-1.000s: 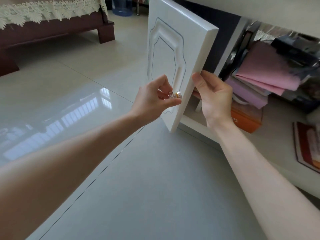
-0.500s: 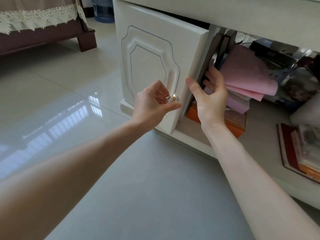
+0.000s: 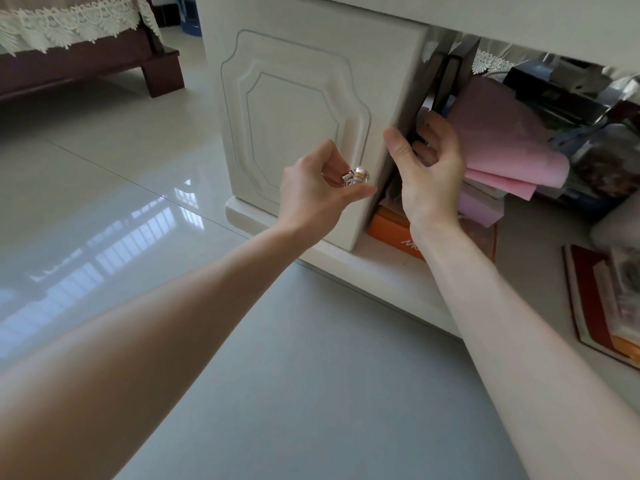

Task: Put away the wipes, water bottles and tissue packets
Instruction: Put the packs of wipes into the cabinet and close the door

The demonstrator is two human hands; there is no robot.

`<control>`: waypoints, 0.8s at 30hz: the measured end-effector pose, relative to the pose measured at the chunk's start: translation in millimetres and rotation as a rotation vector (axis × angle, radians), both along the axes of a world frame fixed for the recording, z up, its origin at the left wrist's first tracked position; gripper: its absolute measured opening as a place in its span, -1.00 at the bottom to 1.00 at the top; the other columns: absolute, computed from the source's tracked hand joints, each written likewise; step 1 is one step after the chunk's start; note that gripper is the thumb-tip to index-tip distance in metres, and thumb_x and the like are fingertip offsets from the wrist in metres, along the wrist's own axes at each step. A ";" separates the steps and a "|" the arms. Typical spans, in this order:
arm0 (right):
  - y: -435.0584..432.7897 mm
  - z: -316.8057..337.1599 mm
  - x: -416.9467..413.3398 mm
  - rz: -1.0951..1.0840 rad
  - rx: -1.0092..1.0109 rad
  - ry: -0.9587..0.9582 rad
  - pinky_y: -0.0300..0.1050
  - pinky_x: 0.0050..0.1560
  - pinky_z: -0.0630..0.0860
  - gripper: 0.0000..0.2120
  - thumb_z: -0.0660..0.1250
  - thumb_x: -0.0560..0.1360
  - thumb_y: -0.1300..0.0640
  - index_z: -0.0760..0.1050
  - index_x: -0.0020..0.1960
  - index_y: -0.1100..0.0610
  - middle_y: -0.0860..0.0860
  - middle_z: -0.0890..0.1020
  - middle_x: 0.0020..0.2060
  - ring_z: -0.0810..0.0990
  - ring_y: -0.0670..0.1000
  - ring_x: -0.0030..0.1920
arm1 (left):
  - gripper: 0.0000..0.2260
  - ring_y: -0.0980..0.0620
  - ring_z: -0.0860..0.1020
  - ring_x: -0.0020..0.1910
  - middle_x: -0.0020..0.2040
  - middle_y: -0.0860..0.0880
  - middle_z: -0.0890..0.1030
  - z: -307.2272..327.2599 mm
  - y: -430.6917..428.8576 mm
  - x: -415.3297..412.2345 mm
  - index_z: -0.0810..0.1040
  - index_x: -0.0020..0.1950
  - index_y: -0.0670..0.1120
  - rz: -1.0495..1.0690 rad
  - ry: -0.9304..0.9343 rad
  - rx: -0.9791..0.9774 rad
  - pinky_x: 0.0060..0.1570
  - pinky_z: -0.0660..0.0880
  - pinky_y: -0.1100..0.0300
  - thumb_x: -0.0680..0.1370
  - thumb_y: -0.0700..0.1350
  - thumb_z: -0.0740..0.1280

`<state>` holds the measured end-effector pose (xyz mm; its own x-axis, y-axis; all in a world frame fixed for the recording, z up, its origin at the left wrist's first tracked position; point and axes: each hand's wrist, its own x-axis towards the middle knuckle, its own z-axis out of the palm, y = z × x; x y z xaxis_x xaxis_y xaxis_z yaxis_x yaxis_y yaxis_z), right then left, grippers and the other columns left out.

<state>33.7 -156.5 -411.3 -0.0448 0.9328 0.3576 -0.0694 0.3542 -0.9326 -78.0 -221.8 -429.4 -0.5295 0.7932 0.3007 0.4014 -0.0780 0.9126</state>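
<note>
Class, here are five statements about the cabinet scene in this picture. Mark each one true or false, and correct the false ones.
1. The left hand pinches the door knob. True.
2. The right hand rests flat on the floor. False: it grips the free edge of the cabinet door.
3. The cabinet door is fully shut. False: it stands slightly ajar.
4. Pink folded sheets lie on the open shelf to the right of the door. True.
5. An orange box sits on top of the cabinet. False: it lies low on the shelf, behind the right wrist.
</note>
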 end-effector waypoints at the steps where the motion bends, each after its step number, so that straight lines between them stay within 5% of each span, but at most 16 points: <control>1: 1.7 -0.9 -0.6 0.001 0.001 0.005 -0.42 0.10 0.44 -0.42 0.49 0.43 0.13 0.38 0.37 0.22 0.03 0.53 0.20 0.51 -0.19 0.10 | -0.65 0.06 0.63 -0.24 -0.31 0.09 0.61 0.0 1.7 0.5 0.40 -0.33 0.04 0.005 0.004 0.002 -0.18 0.58 0.08 0.27 -0.05 0.61; 8: 5.9 -4.5 -1.5 -0.010 0.007 0.019 -0.43 0.02 0.44 -0.45 0.49 0.43 0.13 0.40 0.34 0.22 0.01 0.55 0.14 0.53 -0.25 0.04 | -0.64 0.02 0.64 -0.23 -0.30 0.07 0.61 -2.1 3.7 2.2 0.39 -0.33 0.04 0.009 -0.025 0.002 -0.16 0.60 0.01 0.27 -0.08 0.61; 14: 7.2 -4.4 -1.9 -0.009 0.000 -0.014 -0.40 0.05 0.46 -0.41 0.50 0.43 0.08 0.38 0.38 0.21 0.13 0.53 0.24 0.53 0.01 0.21 | -0.63 -0.04 0.64 -0.20 -0.26 0.03 0.62 -2.2 2.1 3.8 0.39 -0.31 0.02 0.005 -0.026 0.006 -0.12 0.58 -0.07 0.27 -0.08 0.61; 24: 5.7 -4.7 -1.8 -0.015 -0.019 -0.015 -0.36 0.07 0.47 -0.43 0.49 0.43 0.07 0.39 0.36 0.20 0.13 0.56 0.21 0.56 0.02 0.20 | -0.65 0.01 0.64 -0.19 -0.21 -0.02 0.65 0.0 1.8 0.3 0.41 -0.30 0.00 -0.014 -0.052 -0.025 -0.12 0.59 0.01 0.28 -0.08 0.61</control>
